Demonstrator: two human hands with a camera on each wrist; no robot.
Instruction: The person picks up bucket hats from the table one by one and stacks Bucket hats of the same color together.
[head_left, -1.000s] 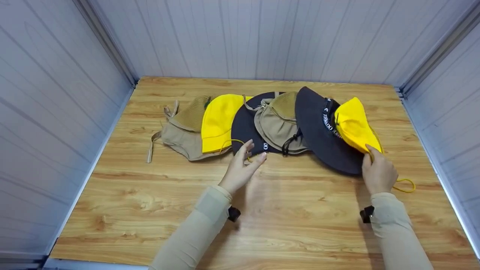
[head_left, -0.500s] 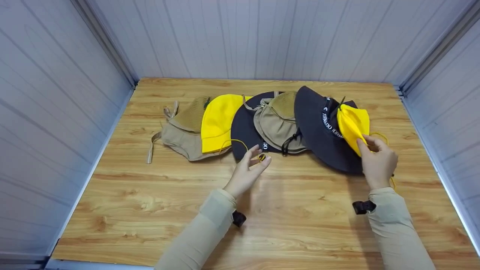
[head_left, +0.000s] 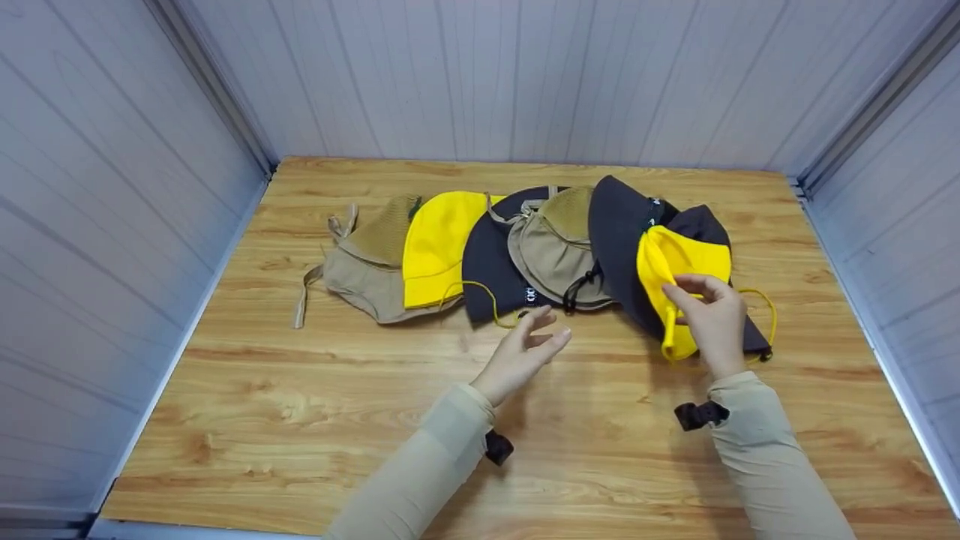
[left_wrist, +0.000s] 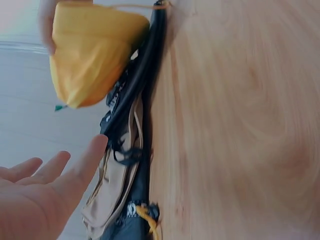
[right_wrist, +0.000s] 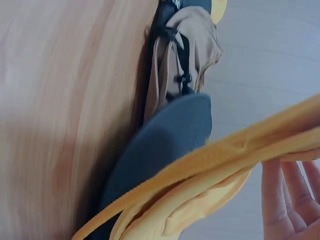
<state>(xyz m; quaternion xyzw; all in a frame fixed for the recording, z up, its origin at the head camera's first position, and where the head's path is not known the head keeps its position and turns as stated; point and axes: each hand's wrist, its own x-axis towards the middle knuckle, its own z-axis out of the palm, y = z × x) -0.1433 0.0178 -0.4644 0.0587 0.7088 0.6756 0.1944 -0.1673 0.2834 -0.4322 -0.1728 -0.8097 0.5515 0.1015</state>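
In the head view my right hand (head_left: 712, 319) pinches the brim of a yellow bucket hat (head_left: 701, 259), lifted and folded in front of a dark wide-brimmed hat (head_left: 616, 232). The right wrist view shows the yellow brim (right_wrist: 235, 150) close up, with some fingers (right_wrist: 274, 192) behind it. My left hand (head_left: 517, 361) hovers over the table with fingers spread, holding nothing. Just beyond its fingertips lies a yellow cord (head_left: 491, 296) with a dark toggle. The left wrist view has the yellow hat (left_wrist: 95, 50) hanging beyond my left hand (left_wrist: 45, 195).
Overlapping leftward from the dark hat lie a beige hat (head_left: 551, 259), another dark hat (head_left: 481, 277), a second yellow hat (head_left: 439, 247) and a beige hat with straps (head_left: 367, 281). They rest on a wooden table (head_left: 300, 420) enclosed by pale panel walls (head_left: 480, 82).
My right hand has brought the yellow hat leftward and turned it, so its brim now faces nearer me. My left hand has moved right and slightly nearer, and the cord's toggle is off its fingers.
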